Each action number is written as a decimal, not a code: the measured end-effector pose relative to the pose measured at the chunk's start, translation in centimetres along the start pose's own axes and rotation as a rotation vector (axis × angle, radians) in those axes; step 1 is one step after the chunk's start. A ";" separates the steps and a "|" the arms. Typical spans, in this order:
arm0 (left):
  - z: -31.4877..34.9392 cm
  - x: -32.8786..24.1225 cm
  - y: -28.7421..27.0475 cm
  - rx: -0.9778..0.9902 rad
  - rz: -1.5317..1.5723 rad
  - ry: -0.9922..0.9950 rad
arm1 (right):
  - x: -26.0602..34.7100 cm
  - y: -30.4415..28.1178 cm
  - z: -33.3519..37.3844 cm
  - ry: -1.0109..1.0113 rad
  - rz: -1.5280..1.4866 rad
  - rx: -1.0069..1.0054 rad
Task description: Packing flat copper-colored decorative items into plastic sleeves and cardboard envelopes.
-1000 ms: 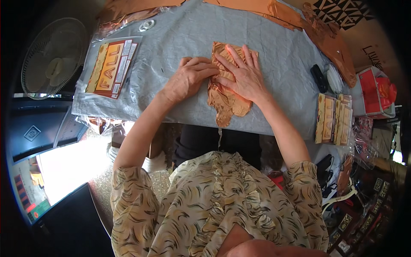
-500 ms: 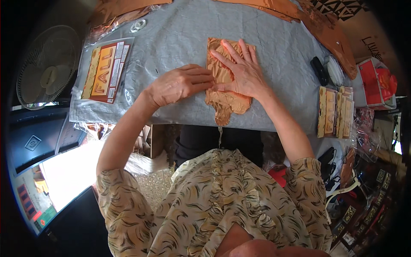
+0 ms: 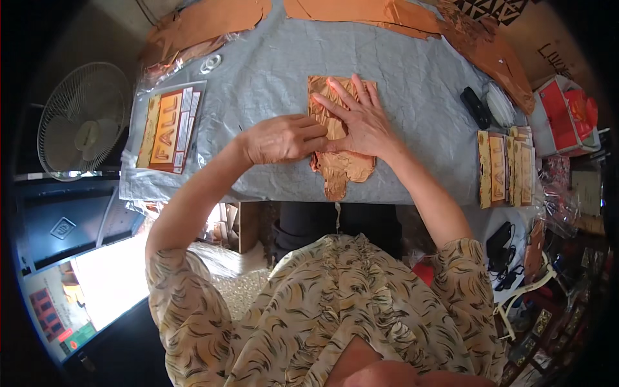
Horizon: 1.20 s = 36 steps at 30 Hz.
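Note:
A flat, crinkled copper-coloured foil balloon [image 3: 351, 166] lies folded into a rough rectangle near the table's front edge. Its narrow tail points toward me, and a thin clear strip hangs from it over the edge. Spread flat with fingers apart, my right hand [image 3: 369, 128] presses on the foil's right side. From the left, my left hand [image 3: 284, 139] reaches over the foil's left edge. Its fingers are bent together and pinch the foil beside my right thumb; the fingertips are partly hidden.
Grey cloth [image 3: 258, 77] covers the table. Bagged printed cards [image 3: 169, 132] lie at left, below a tape roll [image 3: 211, 63]. More copper foil [image 3: 367, 16] lines the far edge. At right are a black case [image 3: 475, 108], card packs [image 3: 505, 169] and a red-and-white box [image 3: 560, 113]. A fan [image 3: 84, 132] stands left.
My left hand has shifted right, farther over the foil's left edge. My right hand stays spread on it. The whole view has moved slightly, so the table appears lower.

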<state>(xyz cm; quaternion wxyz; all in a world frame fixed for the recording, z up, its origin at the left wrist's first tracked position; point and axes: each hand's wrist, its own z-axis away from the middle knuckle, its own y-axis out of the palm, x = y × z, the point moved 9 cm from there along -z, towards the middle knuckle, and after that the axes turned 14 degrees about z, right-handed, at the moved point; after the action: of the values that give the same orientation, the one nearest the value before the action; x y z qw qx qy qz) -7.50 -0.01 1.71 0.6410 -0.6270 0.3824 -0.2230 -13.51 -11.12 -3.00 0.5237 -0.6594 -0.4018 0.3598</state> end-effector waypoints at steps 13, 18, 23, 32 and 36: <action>2.0 -0.6 0.0 -0.316 0.060 -0.129 | -4.8 -3.8 1.1 0.034 -0.842 -0.381; 2.1 -0.3 0.4 -0.372 0.127 -0.192 | -8.3 -6.3 6.6 0.160 -0.537 -0.520; 2.1 -0.2 -0.4 -0.489 0.188 -0.224 | -3.7 -5.4 9.7 -0.046 -0.294 -0.343; 3.4 1.3 0.0 -0.674 0.399 -0.461 | -3.3 -6.4 9.0 0.049 -0.280 -0.262; 3.5 0.9 -0.1 -0.718 0.419 -0.499 | -4.1 -5.3 8.9 0.086 -0.275 -0.273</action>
<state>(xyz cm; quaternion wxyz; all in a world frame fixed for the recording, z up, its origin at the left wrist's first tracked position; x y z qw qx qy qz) -4.24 1.47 1.29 0.4874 -0.7524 0.3879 0.2140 -23.98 -10.55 0.69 0.4901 -0.6782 -0.5103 0.1986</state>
